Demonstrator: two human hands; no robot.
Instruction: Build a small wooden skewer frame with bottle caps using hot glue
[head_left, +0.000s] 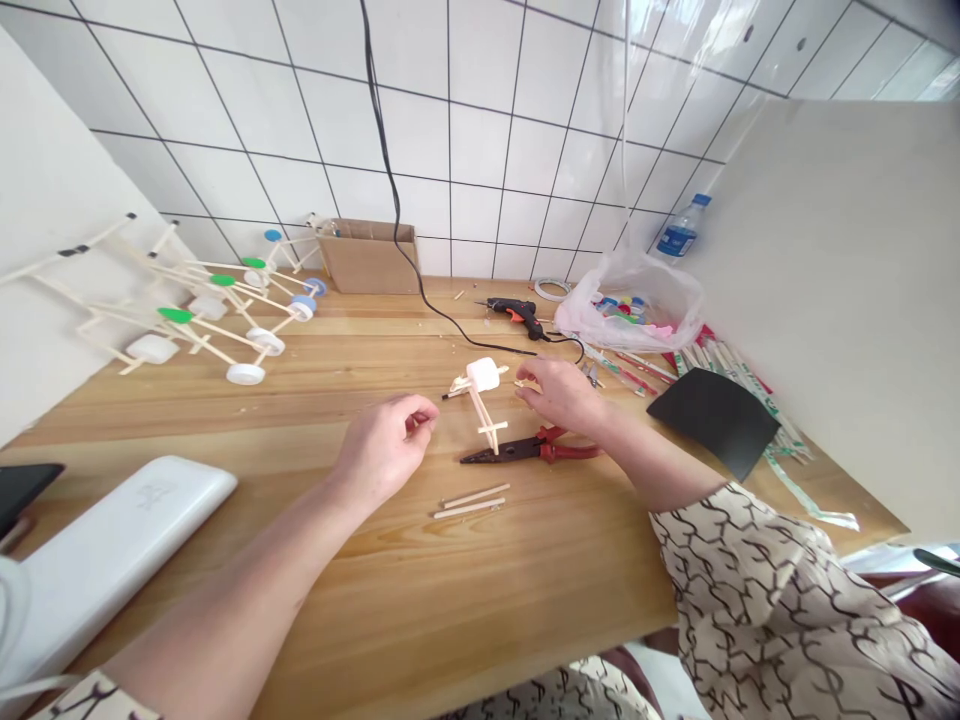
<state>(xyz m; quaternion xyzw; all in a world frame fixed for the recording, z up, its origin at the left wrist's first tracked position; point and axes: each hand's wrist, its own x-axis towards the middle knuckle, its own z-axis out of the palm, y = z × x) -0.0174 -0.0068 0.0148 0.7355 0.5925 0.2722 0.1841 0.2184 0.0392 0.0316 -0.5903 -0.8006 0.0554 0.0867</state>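
Observation:
A small frame of thin wooden sticks (486,418) with a white block (484,374) at its far end stands on the table between my hands. To its left, my left hand (390,445) is closed, thumb against curled fingers; whatever it may hold is hidden. My right hand (562,392) is on the other side, its fingertips pinched at a small pale piece of wooden stick (519,383). Red-handled long-nose pliers (525,449) lie under the near end of the frame, below my right hand. Two loose sticks (471,502) rest nearer to me.
Stick models with white wheels (245,374) stand at left, near a white power bank (150,520). Behind are a cardboard box (371,262), a glue gun (517,313) and a plastic bag of bottle caps (637,305). Black sheet (712,418) covers wrapped sticks at right.

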